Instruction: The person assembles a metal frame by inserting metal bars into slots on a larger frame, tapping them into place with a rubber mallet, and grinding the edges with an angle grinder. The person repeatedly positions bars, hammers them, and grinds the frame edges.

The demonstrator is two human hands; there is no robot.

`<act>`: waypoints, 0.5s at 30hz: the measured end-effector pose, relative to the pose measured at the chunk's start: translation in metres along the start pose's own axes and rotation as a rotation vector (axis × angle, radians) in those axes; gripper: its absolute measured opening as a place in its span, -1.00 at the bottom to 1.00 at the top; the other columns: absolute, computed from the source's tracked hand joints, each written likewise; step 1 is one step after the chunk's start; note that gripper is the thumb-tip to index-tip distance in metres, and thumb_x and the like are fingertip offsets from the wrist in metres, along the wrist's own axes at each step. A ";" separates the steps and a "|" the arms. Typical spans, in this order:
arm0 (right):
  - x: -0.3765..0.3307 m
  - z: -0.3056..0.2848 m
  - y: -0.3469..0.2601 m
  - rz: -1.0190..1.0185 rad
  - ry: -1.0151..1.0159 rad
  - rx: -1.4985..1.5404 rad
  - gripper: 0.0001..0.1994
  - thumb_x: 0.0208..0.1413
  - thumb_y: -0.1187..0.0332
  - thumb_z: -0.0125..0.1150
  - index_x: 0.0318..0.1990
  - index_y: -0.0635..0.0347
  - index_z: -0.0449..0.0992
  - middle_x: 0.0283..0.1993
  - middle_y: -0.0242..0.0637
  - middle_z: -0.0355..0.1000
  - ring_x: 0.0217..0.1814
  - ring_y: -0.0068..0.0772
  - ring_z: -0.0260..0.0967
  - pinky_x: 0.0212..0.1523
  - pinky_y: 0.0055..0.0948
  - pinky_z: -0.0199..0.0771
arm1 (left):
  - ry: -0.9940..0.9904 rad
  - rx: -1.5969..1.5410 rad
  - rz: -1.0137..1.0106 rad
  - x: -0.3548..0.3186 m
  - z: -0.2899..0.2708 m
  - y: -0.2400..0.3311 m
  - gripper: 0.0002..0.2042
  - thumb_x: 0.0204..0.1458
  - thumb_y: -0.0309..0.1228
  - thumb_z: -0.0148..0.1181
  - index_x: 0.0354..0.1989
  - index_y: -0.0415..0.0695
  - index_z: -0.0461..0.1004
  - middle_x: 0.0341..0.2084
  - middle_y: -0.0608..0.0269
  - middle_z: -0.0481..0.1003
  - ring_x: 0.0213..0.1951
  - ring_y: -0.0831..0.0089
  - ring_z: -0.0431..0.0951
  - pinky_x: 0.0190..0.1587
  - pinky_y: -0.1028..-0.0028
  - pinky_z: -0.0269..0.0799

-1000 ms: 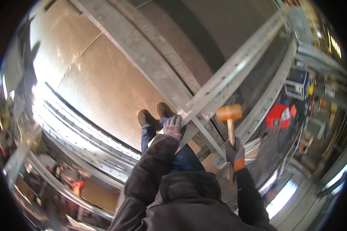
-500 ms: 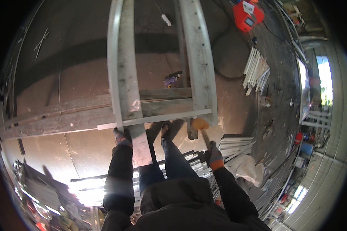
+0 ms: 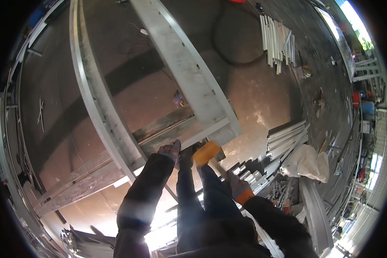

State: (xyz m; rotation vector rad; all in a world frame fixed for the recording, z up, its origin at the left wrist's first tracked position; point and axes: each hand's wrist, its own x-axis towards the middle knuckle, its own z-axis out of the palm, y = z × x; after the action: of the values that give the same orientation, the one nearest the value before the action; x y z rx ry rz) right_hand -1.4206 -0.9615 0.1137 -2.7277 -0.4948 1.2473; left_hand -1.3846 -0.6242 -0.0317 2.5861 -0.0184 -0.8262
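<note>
Spanning most of the floor, one metal frame (image 3: 180, 81) is seen, made of two long rails w/ one cross member (image 3: 176, 129) joining them near the feet; its long axis runs from lower centre up toward the top edge, tilted slightly left. Two bundles of pale metal profiles are counted: one at upper right (image 3: 277, 41), one at right of centre (image 3: 288, 137), w/ a crumpled whitish sack (image 3: 307, 161) just beside the latter. One mallet (image 3: 207, 153) w/ an orange-yellow head is held in the gloved right hand (image 3: 238, 189), fingers clenched round the handle; the handle slants from the hand up-left, head pointing at the frame's corner, just below the cross member. The gloved left hand (image 3: 170, 150) is laid on the cross member; whether it is clasped cannot be told. Vs. 0.5 s ago, the frame appears rotated and the mallet head sits closer to the left hand.
</note>
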 end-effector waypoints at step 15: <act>0.020 0.001 0.070 0.061 0.159 -0.040 -0.77 0.28 0.16 0.12 -0.13 0.10 0.37 -0.38 -0.02 0.52 -0.34 -0.01 0.58 -0.43 -0.01 0.52 | 0.134 0.084 0.157 0.030 0.008 0.017 -0.57 0.20 0.06 0.10 -0.10 -0.10 0.32 -0.30 -0.11 0.59 -0.23 -0.12 0.61 -0.25 -0.06 0.47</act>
State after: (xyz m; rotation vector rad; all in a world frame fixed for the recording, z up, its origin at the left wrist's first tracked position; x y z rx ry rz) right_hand -1.3912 -1.0203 0.0831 -2.8651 -0.4265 1.0322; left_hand -1.3623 -0.6469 -0.0476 2.6726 -0.2184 -0.6065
